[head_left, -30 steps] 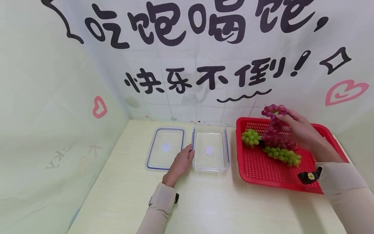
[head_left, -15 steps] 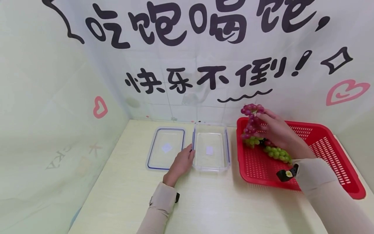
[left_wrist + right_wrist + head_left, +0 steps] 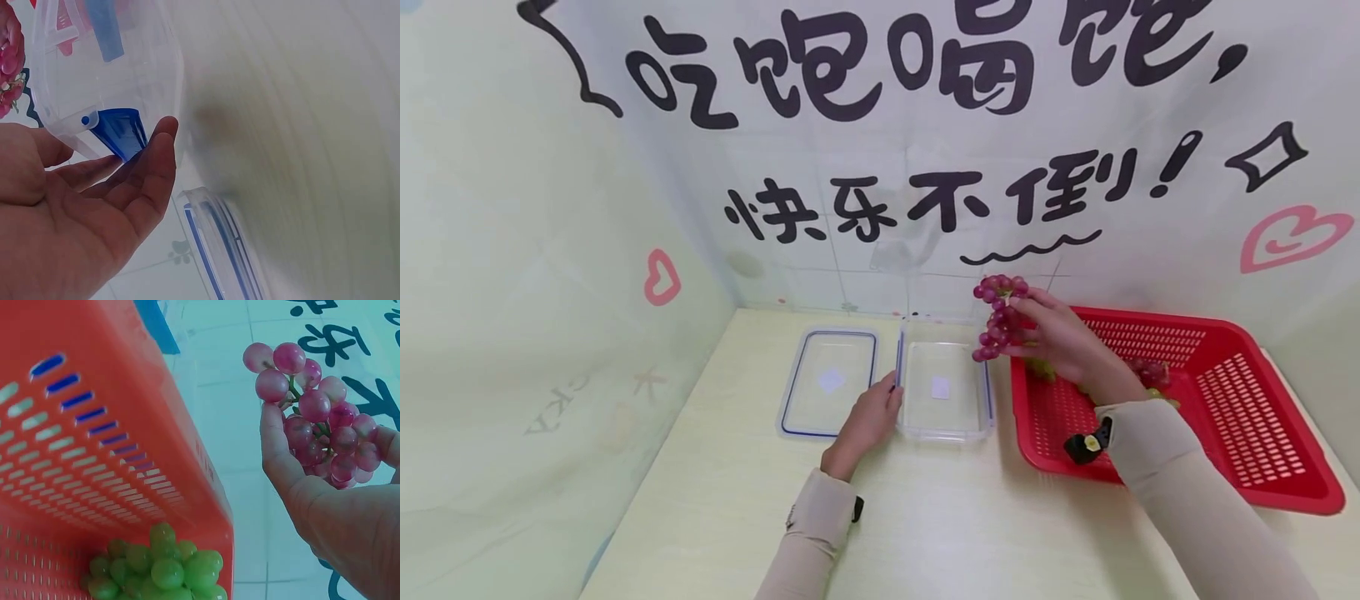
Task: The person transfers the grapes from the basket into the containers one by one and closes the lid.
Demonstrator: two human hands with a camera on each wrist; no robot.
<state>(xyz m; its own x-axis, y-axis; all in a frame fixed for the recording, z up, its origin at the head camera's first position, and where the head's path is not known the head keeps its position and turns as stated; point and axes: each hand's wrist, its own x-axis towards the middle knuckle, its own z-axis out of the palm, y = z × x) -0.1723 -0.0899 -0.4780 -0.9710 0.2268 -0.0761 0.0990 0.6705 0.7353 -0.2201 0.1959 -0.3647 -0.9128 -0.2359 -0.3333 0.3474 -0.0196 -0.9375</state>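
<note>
My right hand (image 3: 1067,342) holds a bunch of red grapes (image 3: 996,321) between thumb and fingers, raised by the right rim of a clear storage box (image 3: 958,417). In the right wrist view the bunch of grapes (image 3: 325,425) hangs clear of the red basket, stem showing among the berries. At the box's left wall, my left hand (image 3: 872,412) has its fingers around a blue-edged side clip. Seen from the left wrist, the clip (image 3: 122,134) sticks out between thumb and curved fingers.
A clear lid (image 3: 827,408) with a blue seal lies left of the box. Right of it stands a red basket (image 3: 1217,425) with green grapes (image 3: 165,569) and more red grapes (image 3: 1150,372) inside. A printed cloth (image 3: 910,142) hangs behind the pale table (image 3: 940,525).
My right hand has carried the red grapes leftward, from over the basket to the box's right edge. The left hand has stayed at the box.
</note>
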